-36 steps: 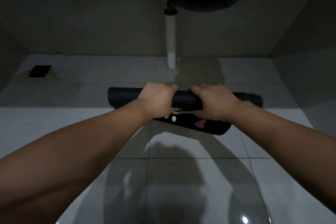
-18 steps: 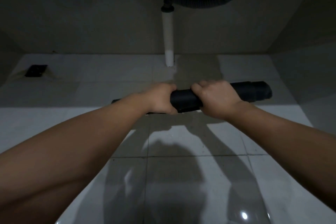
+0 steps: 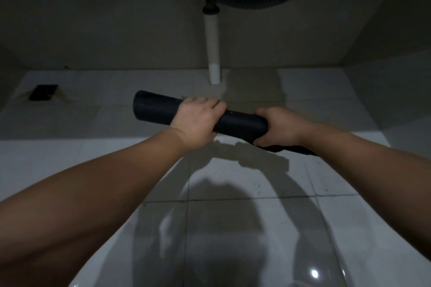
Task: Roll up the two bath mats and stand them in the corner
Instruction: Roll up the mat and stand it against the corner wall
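Observation:
A dark bath mat (image 3: 240, 123), rolled into a tube, is held just above the white tiled floor. Its open left end (image 3: 140, 108) points up and left, so the roll tilts down to the right. My left hand (image 3: 198, 121) wraps around the roll near its middle. My right hand (image 3: 277, 127) grips the roll's right end, and a loose dark flap of mat (image 3: 291, 148) hangs out below that hand. Only one mat is in view.
A white drain pipe (image 3: 213, 46) rises from the floor at the back wall, joined to a dark ribbed hose (image 3: 268, 0). A dark floor drain (image 3: 43, 92) sits at back left. Walls meet in corners at back left and back right. The floor (image 3: 233, 216) looks glossy.
The mat went from partly unrolled on the floor to a full roll. Both hands lifted it and swung it, so its left end now points up-left and the right hand holds the right end.

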Available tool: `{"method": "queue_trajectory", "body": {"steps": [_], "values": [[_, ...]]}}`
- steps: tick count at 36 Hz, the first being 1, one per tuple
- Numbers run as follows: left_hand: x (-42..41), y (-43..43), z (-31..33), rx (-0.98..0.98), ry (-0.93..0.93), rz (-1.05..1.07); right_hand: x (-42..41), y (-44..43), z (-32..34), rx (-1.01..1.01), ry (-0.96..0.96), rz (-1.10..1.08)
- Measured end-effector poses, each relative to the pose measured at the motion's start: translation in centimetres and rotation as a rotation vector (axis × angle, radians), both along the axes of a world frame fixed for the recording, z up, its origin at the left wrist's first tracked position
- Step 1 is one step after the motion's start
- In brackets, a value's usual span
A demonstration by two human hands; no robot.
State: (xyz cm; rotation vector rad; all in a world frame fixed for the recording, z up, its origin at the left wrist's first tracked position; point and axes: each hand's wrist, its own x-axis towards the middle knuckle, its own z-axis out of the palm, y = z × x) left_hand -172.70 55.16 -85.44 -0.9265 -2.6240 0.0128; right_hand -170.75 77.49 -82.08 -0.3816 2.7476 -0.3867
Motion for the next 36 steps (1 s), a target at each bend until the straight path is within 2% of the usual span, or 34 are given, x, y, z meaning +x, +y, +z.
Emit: {"method": "queue_trajectory", "body": {"steps": [4,7,10,13,15,19,24,29,33,36], "values": [[-0.5,0.4,0.2,-0.011,-0.333,0.076,1.0,0.4,-0.9,0.205,0.467,0.147],[-0.6,0.8,0.3,0.019,-0.489,0.089,1.7,0.8,-1.6,0.27,0.677,0.204],[-0.6,1.2,0.5,-0.015,-0.588,0.093,2.3,1.4,-2.5,0.312,0.781,0.239],[-0.3,2.1,0.4,-0.023,-0.645,0.089,2.8,2.3,-3.0,0.341,0.783,0.238],[0.0,2.8,0.1,-0.039,-0.566,0.071,2.9,3.0,-3.0,0.339,0.705,0.25],[0.3,4.1,0.0,-0.032,-0.354,0.01,2.8,4.6,-1.9,0.202,0.264,0.092],[0.3,7.0,0.5,-0.076,-0.342,-0.056,3.9,8.3,-1.2,0.135,-0.006,-0.032],[0.2,10.9,0.6,-0.09,-0.425,-0.149,6.6,12.7,-0.9,0.065,-0.109,-0.126],[-0.2,14.6,0.7,-0.11,-0.407,-0.188,8.3,17.0,-1.0,-0.136,-0.311,-0.254],[-0.4,17.4,0.5,-0.081,-0.383,-0.188,9.0,20.0,-1.4,-0.236,-0.348,-0.334]]}}
